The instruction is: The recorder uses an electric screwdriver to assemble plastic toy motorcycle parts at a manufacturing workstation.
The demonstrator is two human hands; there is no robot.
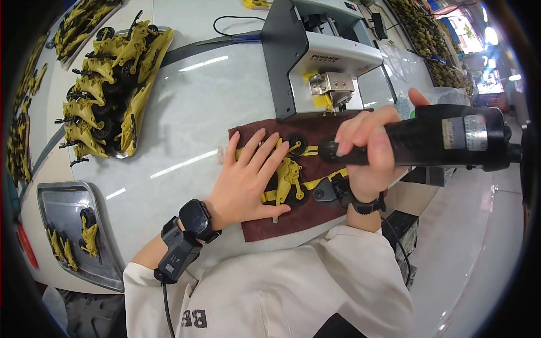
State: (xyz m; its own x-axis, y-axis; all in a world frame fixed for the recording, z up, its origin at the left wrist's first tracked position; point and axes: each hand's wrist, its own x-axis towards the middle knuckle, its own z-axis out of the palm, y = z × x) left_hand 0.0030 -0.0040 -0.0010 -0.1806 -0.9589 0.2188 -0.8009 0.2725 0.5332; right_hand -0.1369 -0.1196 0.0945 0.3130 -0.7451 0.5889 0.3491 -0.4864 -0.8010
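On a dark brown mat (pixel 265 225) lies a yellow toy motorcycle (pixel 288 176) with black wheels. My left hand (pixel 239 183) rests over its left part, fingers spread and flat, covering some of it. My right hand (pixel 369 146) is wrapped around a black electric screwdriver (pixel 434 135), held level with its tip end pointing left toward the toy. The very tip is hard to make out. Yellow strips (pixel 324 179) stretch from the toy toward my right wrist, where a black strapped device hides part of them.
A grey-and-white machine (pixel 344 53) with a metal head stands just beyond the mat. At the far left, a tray (pixel 167 36) is heaped with yellow toy motorcycles. Nearer, a metal tray (pixel 51 197) holds several yellow toy pieces. More yellow parts (pixel 428 53) lie at the far right.
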